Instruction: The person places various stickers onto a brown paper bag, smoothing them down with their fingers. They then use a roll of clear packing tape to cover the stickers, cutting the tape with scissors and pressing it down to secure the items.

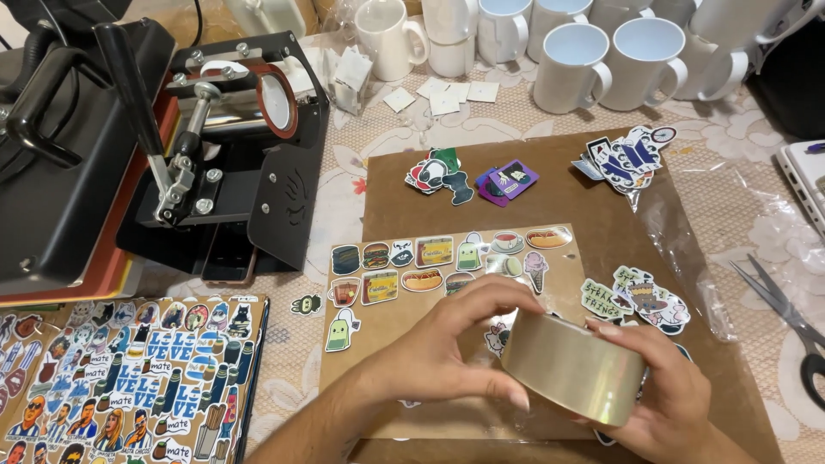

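Both my hands hold a wide roll of clear packing tape low in the view. My left hand grips its left side, thumb and fingers wrapped over the rim. My right hand cups the roll from the right and below. Under the roll lies a brown sheet covered with food-themed stickers in rows, resting on a larger brown board.
A black mug heat press stands at the left. White mugs line the back. Loose sticker piles and scissors lie at the right. A sticker-covered flat case sits at the lower left.
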